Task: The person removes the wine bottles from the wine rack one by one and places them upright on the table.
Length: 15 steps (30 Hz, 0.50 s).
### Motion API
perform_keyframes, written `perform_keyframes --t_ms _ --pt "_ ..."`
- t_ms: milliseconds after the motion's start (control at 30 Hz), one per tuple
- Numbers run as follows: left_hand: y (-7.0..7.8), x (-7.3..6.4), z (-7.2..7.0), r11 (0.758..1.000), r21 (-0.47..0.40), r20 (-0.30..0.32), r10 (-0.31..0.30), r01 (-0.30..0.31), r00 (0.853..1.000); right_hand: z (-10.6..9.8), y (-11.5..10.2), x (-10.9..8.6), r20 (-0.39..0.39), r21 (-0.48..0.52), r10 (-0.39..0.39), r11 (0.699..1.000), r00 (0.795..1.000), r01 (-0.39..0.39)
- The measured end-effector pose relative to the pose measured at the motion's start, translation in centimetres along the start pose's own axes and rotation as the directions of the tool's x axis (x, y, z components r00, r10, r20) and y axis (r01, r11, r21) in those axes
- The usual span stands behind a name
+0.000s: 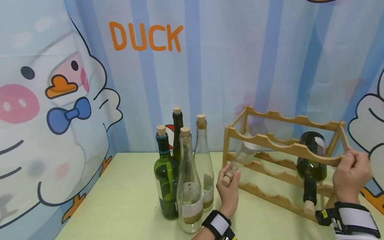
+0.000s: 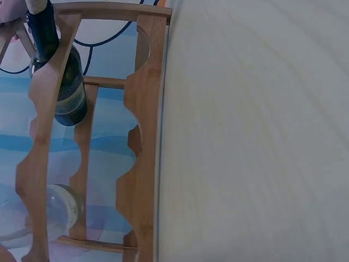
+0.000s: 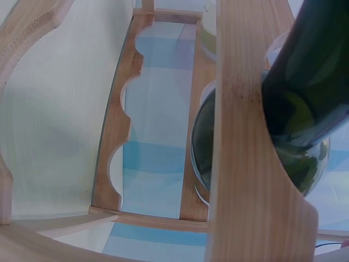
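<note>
A clear glass bottle [image 1: 246, 150] with a cork lies slanted at the left side of a wooden wine rack [image 1: 271, 141], its base toward the back and its neck toward me. My left hand [image 1: 229, 191] grips that bottle by the neck, just behind the cork. With my right hand [image 1: 351, 171] I hold the rack at its top right front corner. A dark green bottle [image 1: 312, 166] lies in the right part of the rack, its corked neck pointing forward and down. In the left wrist view the clear bottle's base [image 2: 65, 213] shows behind a scalloped rail.
Left of the rack, several corked bottles stand upright close together: a green bottle [image 1: 168, 180], a dark slim bottle [image 1: 177, 123], and clear bottles, one of them in front [image 1: 189, 186]. A pale yellow table [image 1: 120, 200] lies beneath; a duck-print curtain [image 1: 228, 60] hangs behind.
</note>
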<state>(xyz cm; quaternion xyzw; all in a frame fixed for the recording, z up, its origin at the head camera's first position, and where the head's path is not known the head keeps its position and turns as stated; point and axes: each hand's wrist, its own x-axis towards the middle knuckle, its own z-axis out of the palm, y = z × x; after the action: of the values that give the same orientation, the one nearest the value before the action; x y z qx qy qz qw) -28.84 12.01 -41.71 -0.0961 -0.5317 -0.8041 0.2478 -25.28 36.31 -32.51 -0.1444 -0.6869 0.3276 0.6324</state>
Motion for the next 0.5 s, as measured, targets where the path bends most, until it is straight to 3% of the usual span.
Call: perform_keyframes --t_ms 267,500 --pt "1.6 0.3 -0.8 0.978 0.15 0.01 0.146 -0.145 0.989 0.0 -0.1 0.0 0.001 0.007 0.009 1.0 1.0 -0.009" --pt "2.5 -1.0 -1.5 0.922 0.22 0.059 0.315 -0.32 0.947 -0.2 0.1 0.0 0.005 0.016 -0.045 0.999 0.999 0.045"
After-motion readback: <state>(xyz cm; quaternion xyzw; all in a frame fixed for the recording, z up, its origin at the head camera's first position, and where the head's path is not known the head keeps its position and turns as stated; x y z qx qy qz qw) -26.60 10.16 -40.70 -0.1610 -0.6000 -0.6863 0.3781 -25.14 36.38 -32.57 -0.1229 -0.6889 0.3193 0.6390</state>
